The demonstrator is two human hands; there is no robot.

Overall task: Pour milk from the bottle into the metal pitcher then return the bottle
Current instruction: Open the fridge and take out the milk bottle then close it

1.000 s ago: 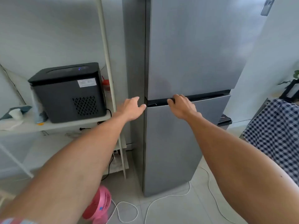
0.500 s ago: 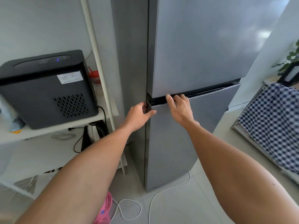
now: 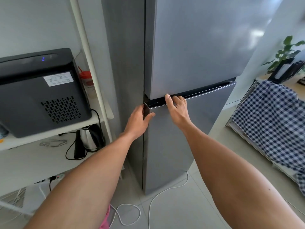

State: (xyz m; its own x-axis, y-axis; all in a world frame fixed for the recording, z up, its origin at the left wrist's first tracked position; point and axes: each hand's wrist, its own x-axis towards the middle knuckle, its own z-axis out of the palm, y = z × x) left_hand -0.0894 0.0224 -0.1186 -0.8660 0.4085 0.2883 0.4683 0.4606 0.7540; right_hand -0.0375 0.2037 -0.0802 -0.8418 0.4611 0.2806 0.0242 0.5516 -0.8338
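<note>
A tall grey fridge [image 3: 189, 55] fills the middle, its lower door [image 3: 173, 138] barely ajar. The left hand [image 3: 137, 120] curls around that door's left edge, thumb on its front. The right hand [image 3: 177, 107] hooks its fingers into the handle groove on top. Neither milk bottle nor pitcher is in view.

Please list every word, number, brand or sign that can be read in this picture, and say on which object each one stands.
None can be read.
White sticker on the black appliance: printed lines, too small and blurred.
Red-lidded cup behind that appliance: a red mark on its side, illegible.
Fridge doors: no lettering shows.
</note>
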